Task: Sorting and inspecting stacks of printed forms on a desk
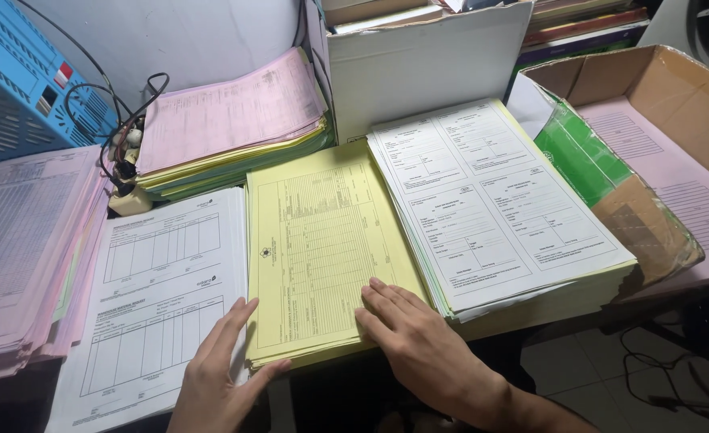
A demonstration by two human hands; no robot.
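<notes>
The tabletop is crowded with paper: a white form stack at right, a pink-topped pile behind, white sheets at left. Between them lies the yellow form stack, near the front edge. The right hand lies flat and spread on its lower right corner; the left hand, open and holding nothing, presses its lower left edge. Squaring it well likely means pushing evenly from both sides, palms low, so no sheet buckles.

middle form stack lies between left stack and right stack.
</notes>
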